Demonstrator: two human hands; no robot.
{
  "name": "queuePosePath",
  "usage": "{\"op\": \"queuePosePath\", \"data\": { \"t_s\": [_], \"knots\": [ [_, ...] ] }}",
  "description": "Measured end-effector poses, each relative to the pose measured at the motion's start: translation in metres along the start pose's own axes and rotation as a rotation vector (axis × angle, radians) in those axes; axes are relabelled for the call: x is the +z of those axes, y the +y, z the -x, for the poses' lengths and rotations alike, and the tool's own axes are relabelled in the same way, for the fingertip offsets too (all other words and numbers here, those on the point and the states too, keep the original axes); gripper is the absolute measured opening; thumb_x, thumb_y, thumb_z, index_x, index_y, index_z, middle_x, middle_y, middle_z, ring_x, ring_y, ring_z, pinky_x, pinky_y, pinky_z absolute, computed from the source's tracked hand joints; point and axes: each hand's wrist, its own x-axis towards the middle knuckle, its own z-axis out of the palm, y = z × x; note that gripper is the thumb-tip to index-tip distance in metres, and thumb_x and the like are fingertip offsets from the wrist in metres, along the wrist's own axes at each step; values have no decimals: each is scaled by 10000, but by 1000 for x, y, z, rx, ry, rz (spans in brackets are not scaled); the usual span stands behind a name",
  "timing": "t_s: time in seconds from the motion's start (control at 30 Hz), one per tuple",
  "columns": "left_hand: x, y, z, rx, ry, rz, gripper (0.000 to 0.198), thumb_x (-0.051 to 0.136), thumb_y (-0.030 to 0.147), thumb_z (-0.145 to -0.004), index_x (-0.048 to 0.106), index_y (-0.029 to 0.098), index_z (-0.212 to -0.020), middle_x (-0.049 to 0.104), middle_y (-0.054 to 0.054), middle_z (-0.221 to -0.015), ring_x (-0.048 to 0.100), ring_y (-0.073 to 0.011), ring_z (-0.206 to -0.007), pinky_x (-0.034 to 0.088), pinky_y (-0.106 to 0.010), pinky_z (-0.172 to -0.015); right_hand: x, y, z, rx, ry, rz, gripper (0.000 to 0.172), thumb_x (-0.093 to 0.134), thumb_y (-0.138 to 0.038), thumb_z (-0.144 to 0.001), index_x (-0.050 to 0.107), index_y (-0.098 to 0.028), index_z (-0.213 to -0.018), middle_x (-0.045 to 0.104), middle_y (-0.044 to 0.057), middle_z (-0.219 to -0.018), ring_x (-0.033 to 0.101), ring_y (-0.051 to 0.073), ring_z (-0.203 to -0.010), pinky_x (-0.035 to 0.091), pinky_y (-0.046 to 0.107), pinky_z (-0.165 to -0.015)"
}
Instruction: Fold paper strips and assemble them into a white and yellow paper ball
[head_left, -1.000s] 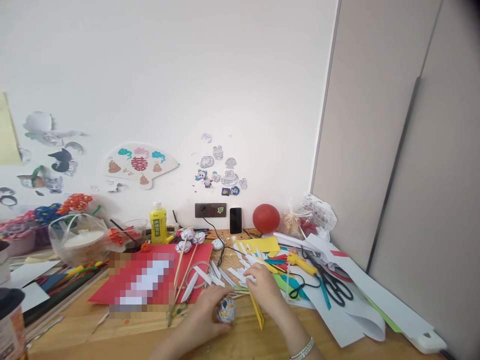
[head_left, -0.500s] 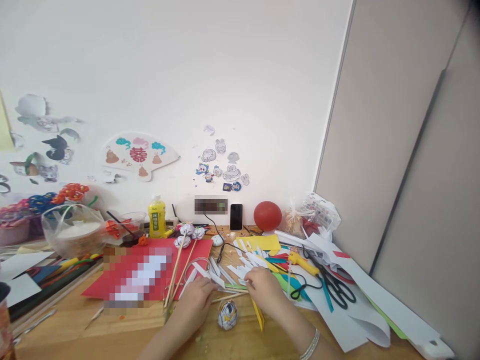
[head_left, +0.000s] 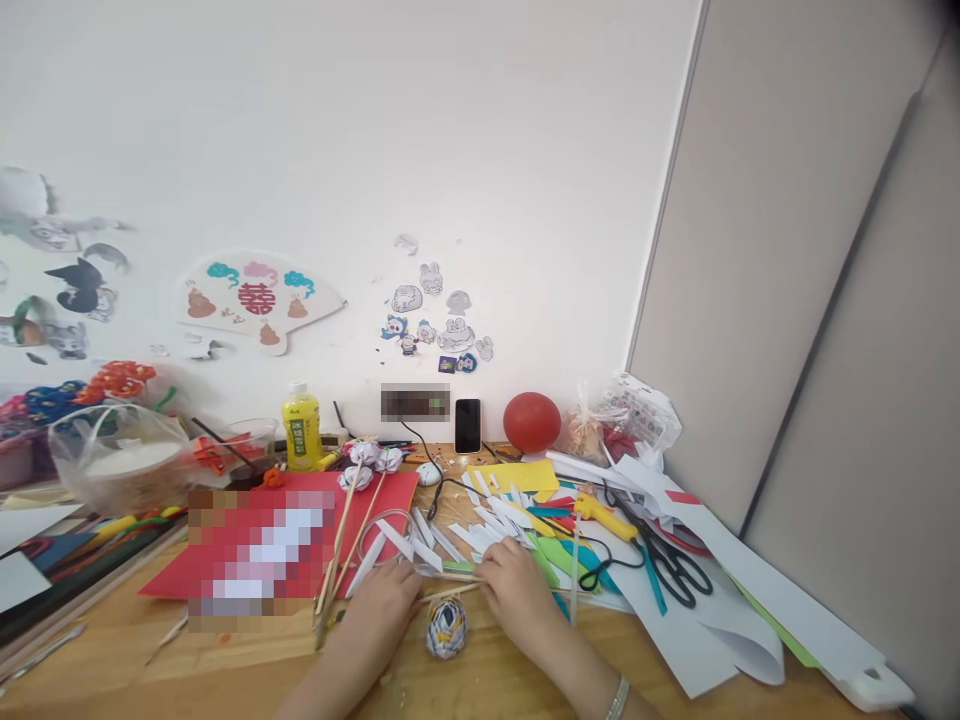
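Note:
Both my hands rest low over the wooden desk, on either side of a woven-looking ball of white, yellow and dark folded paper (head_left: 446,628). My left hand (head_left: 386,608) has its fingers curled down beside white paper strips (head_left: 395,537); what lies under them is hidden. My right hand (head_left: 516,592) is bent with fingertips together at the edge of the strip pile; anything in them is too small to make out. A thin wooden stick (head_left: 452,592) lies between the hands, just behind the ball.
Sticks topped with white paper flowers (head_left: 364,453) lie across a red sheet (head_left: 375,500). At right are a yellow glue gun (head_left: 606,517), black-handled scissors (head_left: 679,580) and large white paper (head_left: 675,640). A bottle (head_left: 301,430), phone (head_left: 468,426) and red balloon (head_left: 532,422) stand along the wall.
My right hand has moved slightly left and down, closer to the ball. The yellow strip beneath it is out of sight. The whole view has shifted a little.

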Motion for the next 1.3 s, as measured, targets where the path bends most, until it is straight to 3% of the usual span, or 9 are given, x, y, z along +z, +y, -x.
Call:
{"op": "queuePosePath", "data": {
  "t_s": [0.23, 0.33, 0.53, 0.8, 0.9, 1.03, 1.1, 1.2, 1.3],
  "knots": [
    [-13, 4, 2, 44, 79, -13, 253, 414, 43, -717, 590, 189, -825, 651, -75, -816, 582, -227, -770, 438, -323, -677, -2, 2, -3, 35, 54, 34, 183, 583, -91, -720, 634, -207, -852, 583, 31, -907, 473, 198, -880, 371, 284, -735],
    [-18, 2, 6, 109, 216, -10, 334, 428, 20, -677, 567, 190, -928, 639, -79, -893, 568, -228, -832, 432, -329, -716, -3, 4, -3, 26, 76, 52, 188, 631, -146, -709, 619, -216, -883, 584, 20, -902, 480, 191, -872, 374, 282, -740],
    [-19, -11, 6, 202, 483, -124, 242, 397, 118, -803, 557, 196, -966, 628, -82, -903, 537, -237, -861, 412, -351, -735, 1, 13, -6, 4, 96, 55, 162, 639, -142, -714, 615, -230, -848, 602, -3, -855, 495, 172, -835, 374, 267, -722],
    [-22, -4, 5, 61, 488, -58, 161, 424, 239, -842, 582, 220, -865, 615, -41, -819, 555, -200, -770, 418, -321, -702, -14, 15, -7, 35, 167, 12, 57, 611, -134, -735, 615, -191, -727, 612, 18, -823, 498, 175, -799, 369, 285, -725],
    [-19, -1, 5, 22, 478, 42, 172, 415, 261, -847, 577, 214, -882, 608, -57, -859, 561, -202, -807, 439, -304, -697, -22, 13, -6, 53, 215, -242, 75, 566, -178, -773, 629, -200, -739, 627, 17, -773, 518, 172, -767, 374, 287, -714],
    [-19, 1, 7, -8, 587, 77, 219, 434, 274, -831, 562, 192, -989, 575, -111, -1031, 513, -248, -995, 412, -359, -826, -33, 23, -8, 253, 339, -755, 128, 566, -278, -752, 658, -193, -783, 642, 29, -722, 558, 178, -692, 405, 299, -687],
    [-21, 6, 8, -1, 498, 109, 234, 467, 319, -808, 574, 195, -975, 605, -106, -986, 534, -254, -960, 412, -367, -818, -39, 31, -9, 330, 387, -830, 212, 545, -343, -753, 647, -163, -803, 622, 29, -636, 554, 170, -601, 426, 294, -615],
    [-26, 18, 12, -37, 185, 200, 338, 567, 430, -711, 579, 221, -976, 634, -85, -969, 579, -259, -865, 437, -355, -744, -46, 41, -9, 399, 461, -902, 280, 532, -414, -746, 601, -149, -803, 618, 29, -638, 557, 158, -585, 446, 284, -588],
    [-27, 30, 14, -68, -19, 300, 409, 671, 403, -594, 574, 259, -965, 631, -47, -977, 582, -256, -863, 435, -328, -721, -54, 45, -8, 452, 563, -1033, 270, 567, -424, -725, 554, -164, -800, 617, 15, -672, 571, 145, -623, 462, 282, -632]
  ]
}}
